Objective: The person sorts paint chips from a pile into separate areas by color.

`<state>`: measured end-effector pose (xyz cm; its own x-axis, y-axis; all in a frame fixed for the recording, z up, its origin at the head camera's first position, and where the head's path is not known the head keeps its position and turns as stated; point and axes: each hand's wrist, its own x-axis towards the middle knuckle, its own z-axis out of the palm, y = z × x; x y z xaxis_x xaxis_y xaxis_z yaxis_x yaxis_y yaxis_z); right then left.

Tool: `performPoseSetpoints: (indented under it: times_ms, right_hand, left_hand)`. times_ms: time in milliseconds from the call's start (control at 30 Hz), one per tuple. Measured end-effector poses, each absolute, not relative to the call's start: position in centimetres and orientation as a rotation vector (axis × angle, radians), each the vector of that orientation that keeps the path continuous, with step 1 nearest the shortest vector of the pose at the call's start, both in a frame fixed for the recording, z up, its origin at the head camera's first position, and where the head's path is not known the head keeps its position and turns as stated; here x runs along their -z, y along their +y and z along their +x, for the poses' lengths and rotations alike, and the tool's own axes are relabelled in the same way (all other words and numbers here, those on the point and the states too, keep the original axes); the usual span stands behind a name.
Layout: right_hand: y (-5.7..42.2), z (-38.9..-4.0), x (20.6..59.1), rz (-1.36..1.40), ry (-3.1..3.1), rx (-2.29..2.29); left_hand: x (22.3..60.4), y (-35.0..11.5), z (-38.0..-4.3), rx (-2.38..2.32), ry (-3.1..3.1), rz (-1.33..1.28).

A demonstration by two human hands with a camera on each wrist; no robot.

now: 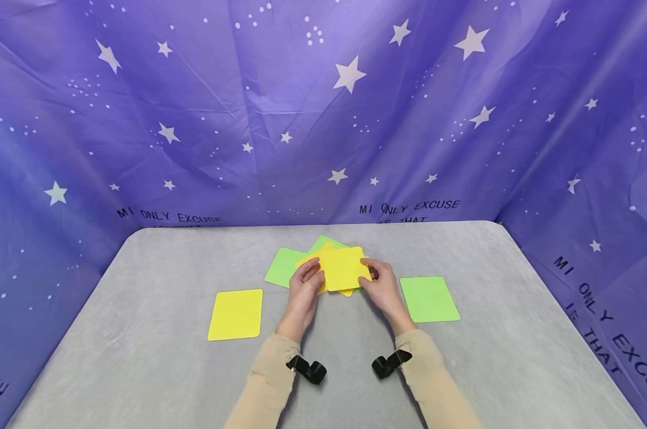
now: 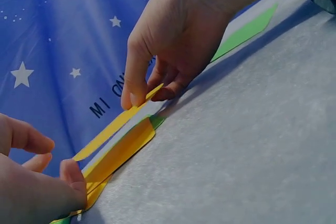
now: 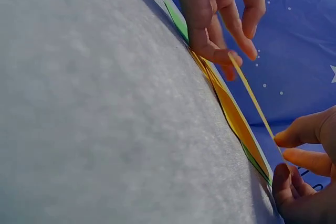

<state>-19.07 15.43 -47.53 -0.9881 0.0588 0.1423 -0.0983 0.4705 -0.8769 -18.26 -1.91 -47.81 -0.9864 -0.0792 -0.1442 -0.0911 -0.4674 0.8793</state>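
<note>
Pinching the yellow card [image 1: 345, 268] at its right edge, the right hand [image 1: 382, 289] is curling thumb and fingers around that side, as I'm seeing from my remote station. The left hand [image 1: 303, 292] is hovering half open at the opposite edge, its thumb and fingers standing apart in the left wrist view; I cannot tell whether its thumb is touching the card. That card is hanging just above a fanned pile [image 1: 283, 267] of green and yellow cards, a narrow gap showing beneath it. On the grey table [image 1: 350, 381], I'm noting a separate yellow square [image 1: 235, 314] lying to the left and a green square [image 1: 429, 299] lying to the right.
</note>
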Motion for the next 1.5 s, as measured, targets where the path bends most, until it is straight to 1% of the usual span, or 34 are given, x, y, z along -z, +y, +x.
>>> performPoseSetpoints:
  times_ms: [267,667,933,1500]
  right_hand:
    - [15.3,-18.0,47.5,-0.004,-2.579,-1.609]
    - [14.8,-17.5,46.7,-0.031,-2.578,-1.644]
    - [13.8,-17.0,46.7,0.02,-2.574,-1.645]
    - [12.2,-15.7,47.4,0.163,-2.54,-1.701]
  left_hand:
    - [48.0,-2.0,-17.9,-2.681,1.625,-0.227]
    - [47.5,-2.5,-17.6,-2.604,1.763,-0.164]
    - [47.8,-3.9,-17.4,-2.582,1.824,-0.13]
    - [48.4,-6.3,-16.4,-2.49,1.968,-0.185]
